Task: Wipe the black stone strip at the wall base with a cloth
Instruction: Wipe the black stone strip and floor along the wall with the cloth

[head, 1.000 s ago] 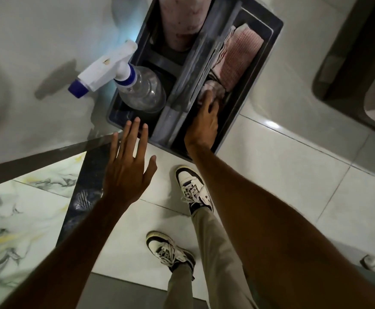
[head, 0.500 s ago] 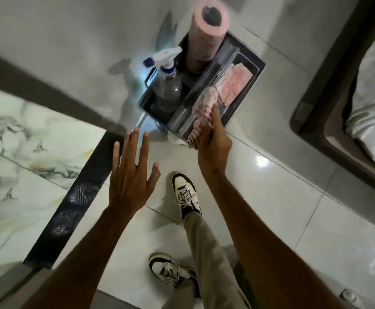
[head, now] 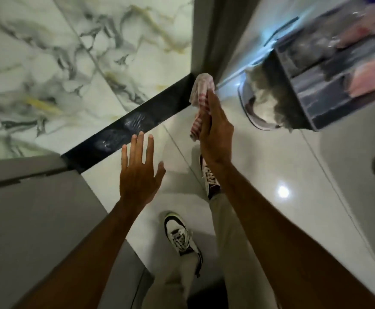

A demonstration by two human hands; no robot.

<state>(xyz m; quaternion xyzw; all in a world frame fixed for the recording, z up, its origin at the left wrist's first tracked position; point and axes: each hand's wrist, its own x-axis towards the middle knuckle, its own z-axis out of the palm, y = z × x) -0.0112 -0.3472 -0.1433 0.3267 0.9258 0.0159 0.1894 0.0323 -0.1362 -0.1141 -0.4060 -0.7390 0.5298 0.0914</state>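
A glossy black stone strip (head: 124,128) runs diagonally along the foot of the marble wall, with dusty smears on it. My right hand (head: 215,132) grips a bunched pink-and-white striped cloth (head: 201,94). The cloth's upper end hangs just off the strip's right end, near the grey door frame; contact is unclear. My left hand (head: 139,172) hovers flat with fingers spread, just in front of the strip's middle, holding nothing.
A dark caddy (head: 329,85) with pink cloths and a bottle stands at the upper right, blurred. A grey panel (head: 32,208) fills the lower left. My two sneakers (head: 182,237) stand on the glossy white floor tiles (head: 293,163).
My right hand lifted the striped cloth out of the caddy and carried it left to the strip's right end. The view swung left, so the caddy now sits at the upper right.
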